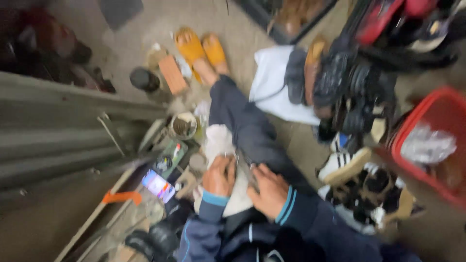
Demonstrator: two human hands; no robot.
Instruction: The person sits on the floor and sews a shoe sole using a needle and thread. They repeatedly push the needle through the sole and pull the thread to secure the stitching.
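The picture is blurred by motion. My left hand (219, 175) and my right hand (268, 190) lie close together on my lap, both resting on a white cloth-like thing (219, 141) draped over my dark trouser leg (252, 131). The left hand's fingers curl on the white thing and seem to pinch a small thin object; the right hand's fingers press down beside it. What lies under the hands is hidden. My feet in orange sandals (201, 50) stretch out ahead on the concrete floor.
A lit phone (158, 185), a round tin (183, 126), a small box (173, 73) and a dark jar (144, 79) lie at my left beside a grey metal sheet (63, 131). Several shoes (349, 165) pile up at right, next to a red tub (427, 140).
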